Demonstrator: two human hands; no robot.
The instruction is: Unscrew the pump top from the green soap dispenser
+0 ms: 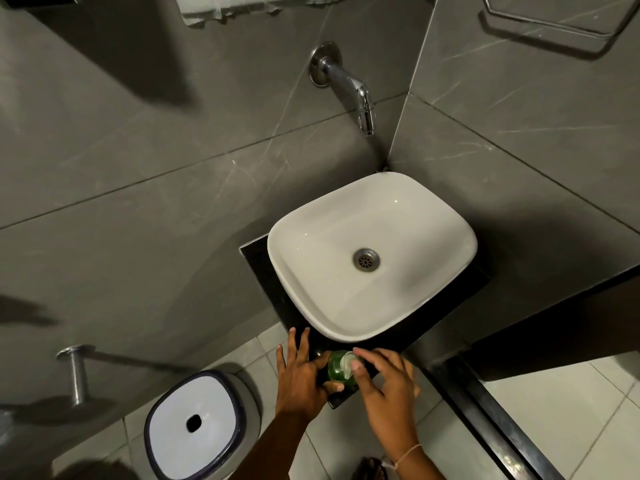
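The green soap dispenser (336, 368) stands upright on the near corner of the black counter (263, 268), just in front of the sink. Its pale pump top (347, 364) shows between my fingers. My left hand (300, 374) holds the bottle's left side, thumb in front and fingers spread toward the counter edge. My right hand (382, 377) comes in from the right, with thumb and fingertips on the pump top. Most of the bottle's body is hidden by both hands.
A white vessel sink (311, 244) fills most of the counter, under a chrome wall tap (358, 95). A white-lidded bin (197, 424) stands on the tiled floor to the lower left, near a chrome wall fitting (74, 370). Grey tiled walls close in behind and right.
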